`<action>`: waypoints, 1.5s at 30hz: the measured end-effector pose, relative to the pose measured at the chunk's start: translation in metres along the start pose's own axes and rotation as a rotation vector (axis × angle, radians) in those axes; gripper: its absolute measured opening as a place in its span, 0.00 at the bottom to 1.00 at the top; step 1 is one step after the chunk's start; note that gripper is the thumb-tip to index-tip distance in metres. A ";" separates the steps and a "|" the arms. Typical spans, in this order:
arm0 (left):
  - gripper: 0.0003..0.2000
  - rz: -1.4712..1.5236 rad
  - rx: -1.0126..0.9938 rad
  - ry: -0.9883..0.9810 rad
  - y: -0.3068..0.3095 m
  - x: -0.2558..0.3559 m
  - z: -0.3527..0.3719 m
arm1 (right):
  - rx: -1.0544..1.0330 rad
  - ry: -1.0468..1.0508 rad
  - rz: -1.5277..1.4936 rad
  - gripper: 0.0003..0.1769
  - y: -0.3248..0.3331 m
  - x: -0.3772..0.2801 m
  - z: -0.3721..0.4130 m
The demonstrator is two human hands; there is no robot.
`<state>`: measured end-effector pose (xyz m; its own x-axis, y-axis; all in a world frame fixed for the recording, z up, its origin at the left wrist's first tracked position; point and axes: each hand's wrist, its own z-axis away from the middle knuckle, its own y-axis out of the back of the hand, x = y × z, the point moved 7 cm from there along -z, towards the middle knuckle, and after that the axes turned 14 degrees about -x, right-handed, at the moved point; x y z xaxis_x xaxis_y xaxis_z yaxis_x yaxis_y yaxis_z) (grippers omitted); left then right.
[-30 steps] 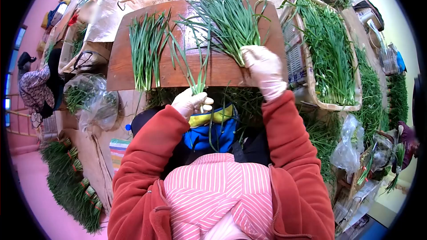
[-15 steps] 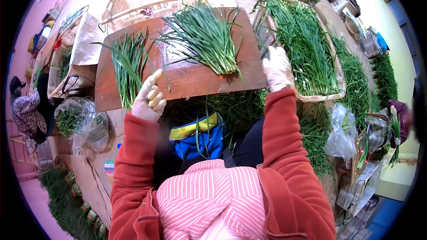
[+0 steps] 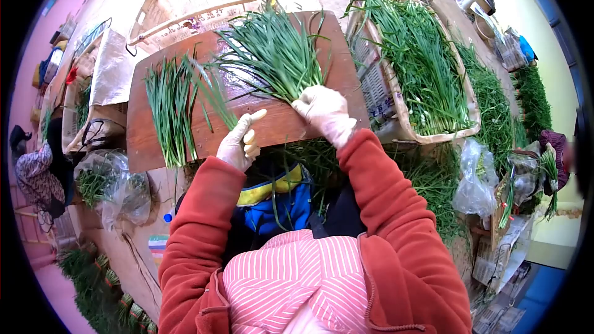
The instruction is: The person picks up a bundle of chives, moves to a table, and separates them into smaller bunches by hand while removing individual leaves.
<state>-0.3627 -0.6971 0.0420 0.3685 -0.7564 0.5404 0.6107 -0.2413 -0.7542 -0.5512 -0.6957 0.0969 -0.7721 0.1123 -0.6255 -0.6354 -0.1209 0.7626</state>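
A brown wooden board (image 3: 154,139) lies in front of me with two lots of green chives on it. My right hand (image 3: 323,113), in a pale glove, grips the cut ends of the larger chive bunch (image 3: 272,52) at the board's near edge. My left hand (image 3: 240,141), also gloved, rests at the near edge with fingers apart and the forefinger stretched out, touching a few loose chive stalks (image 3: 213,96). A smaller chive pile (image 3: 167,108) lies flat on the board's left part.
A basket (image 3: 405,111) full of chives stands right of the board, with more chives heaped beyond it. A plastic bag (image 3: 114,179) of greens lies at the left. Tied bundles sit at the lower left. Another person (image 3: 34,170) crouches far left.
My right hand came back from the basket edge and took hold of the large bunch's cut ends. My left hand moved right from the small pile toward the board's middle.
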 end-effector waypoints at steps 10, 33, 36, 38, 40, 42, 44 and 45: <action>0.16 -0.136 -0.052 0.084 0.000 -0.018 -0.001 | -0.335 -0.006 -0.609 0.16 -0.075 -0.025 0.027; 0.17 -0.165 -0.036 -0.022 0.039 -0.015 -0.003 | -0.277 0.216 -0.142 0.17 -0.093 -0.036 0.018; 0.16 -0.099 0.090 -0.070 0.048 -0.012 -0.003 | -0.349 0.142 -0.172 0.16 -0.085 -0.038 0.022; 0.13 0.023 0.202 -0.153 0.047 -0.001 0.002 | -0.350 0.160 -0.047 0.17 -0.082 -0.043 0.027; 0.13 0.111 0.225 -0.119 0.056 0.004 0.007 | -0.617 0.080 0.159 0.24 -0.090 -0.038 0.031; 0.13 0.133 0.241 -0.081 0.060 0.002 0.010 | -0.249 0.105 0.156 0.26 -0.059 -0.044 0.030; 0.15 0.237 0.131 0.030 0.046 -0.004 0.015 | 0.022 0.075 0.218 0.19 -0.031 -0.037 0.023; 0.15 0.237 0.130 0.030 0.039 -0.001 0.020 | 0.202 0.113 0.242 0.16 -0.020 -0.033 0.022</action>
<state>-0.3254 -0.6939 0.0189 0.4924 -0.8004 0.3419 0.5952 0.0231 -0.8032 -0.5131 -0.6754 0.1057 -0.9036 -0.0071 -0.4283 -0.4277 0.0690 0.9013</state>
